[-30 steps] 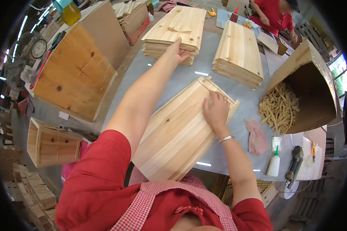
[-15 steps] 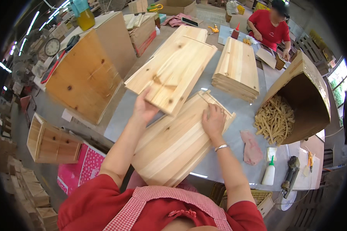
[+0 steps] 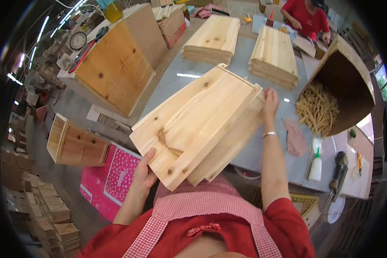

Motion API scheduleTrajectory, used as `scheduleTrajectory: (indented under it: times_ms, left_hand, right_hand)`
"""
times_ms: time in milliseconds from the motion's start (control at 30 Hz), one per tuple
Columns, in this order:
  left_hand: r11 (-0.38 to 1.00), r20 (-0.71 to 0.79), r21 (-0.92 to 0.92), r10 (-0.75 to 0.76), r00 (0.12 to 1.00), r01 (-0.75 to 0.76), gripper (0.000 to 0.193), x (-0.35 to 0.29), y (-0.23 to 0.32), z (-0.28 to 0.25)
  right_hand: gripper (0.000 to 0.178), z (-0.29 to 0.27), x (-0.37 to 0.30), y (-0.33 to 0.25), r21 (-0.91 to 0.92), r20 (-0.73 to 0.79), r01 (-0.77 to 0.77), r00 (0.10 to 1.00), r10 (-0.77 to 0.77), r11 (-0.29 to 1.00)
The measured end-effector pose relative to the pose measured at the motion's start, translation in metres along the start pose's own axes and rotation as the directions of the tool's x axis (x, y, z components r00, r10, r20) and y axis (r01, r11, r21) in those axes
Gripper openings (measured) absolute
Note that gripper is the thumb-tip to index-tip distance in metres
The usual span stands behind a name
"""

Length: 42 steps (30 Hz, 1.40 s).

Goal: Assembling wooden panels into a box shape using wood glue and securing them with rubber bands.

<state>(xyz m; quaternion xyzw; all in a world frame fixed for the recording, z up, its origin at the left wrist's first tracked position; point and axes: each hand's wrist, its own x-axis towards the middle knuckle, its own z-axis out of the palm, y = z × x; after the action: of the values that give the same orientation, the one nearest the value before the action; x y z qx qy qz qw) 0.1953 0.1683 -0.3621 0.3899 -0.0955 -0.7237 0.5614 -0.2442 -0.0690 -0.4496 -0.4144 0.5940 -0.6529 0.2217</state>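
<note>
A pale pine panel (image 3: pixel 198 116) with dark knots and a raised strip along its far end is tilted over the near table edge, in front of my body. My left hand (image 3: pixel 145 170) grips its near left edge, thumb on top. A second wooden panel (image 3: pixel 234 144) lies partly under it, showing along the right side. My right hand (image 3: pixel 269 104) is closed around the far right corner of the panels, seemingly on the lower one; its fingertips are partly hidden.
Two stacks of panels, a left stack (image 3: pixel 213 36) and a right stack (image 3: pixel 274 56), stand on the grey table (image 3: pixel 172 92). To the right are a carton (image 3: pixel 361 81) of wood strips, a pink cloth (image 3: pixel 294 137), a glue bottle (image 3: pixel 315 167) and a power tool (image 3: pixel 339 170). Another person (image 3: pixel 305 19) sits beyond.
The knotted panel has come from over the left stack toward me, onto the other panel. My right hand has slid from the lower panel's face to its right corner. The view has shifted.
</note>
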Motion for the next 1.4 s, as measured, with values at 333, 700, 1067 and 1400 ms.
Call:
scheduleTrajectory:
  times_ms: [333,700,1067,1400]
  left_hand:
    - [0.814,-0.209,0.580,0.125,0.970,0.020,0.037,-0.046,-0.008,-0.038]
    - [0.920,-0.099,0.262,0.326,0.940,-0.292,0.043,-0.075,0.021,-0.026]
    - [-0.513,0.820,0.572,0.373,0.434,-0.640,0.049,-0.054,0.085,-0.022]
    - [-0.744,0.783,0.355,-0.094,0.615,-0.566,0.079,-0.007,0.038,-0.065]
  right_hand:
    - [0.040,0.039,-0.054,-0.082,-0.577,0.436,0.422,0.883,-0.173,0.699]
    - [0.053,0.073,-0.068,-0.131,-0.394,0.499,0.279,0.865,-0.051,0.875]
    - [0.056,0.051,-0.036,-0.140,0.459,0.297,0.099,0.919,-0.258,0.883]
    - [0.033,-0.079,-0.116,-0.026,-0.491,0.040,0.072,0.997,-0.060,0.868]
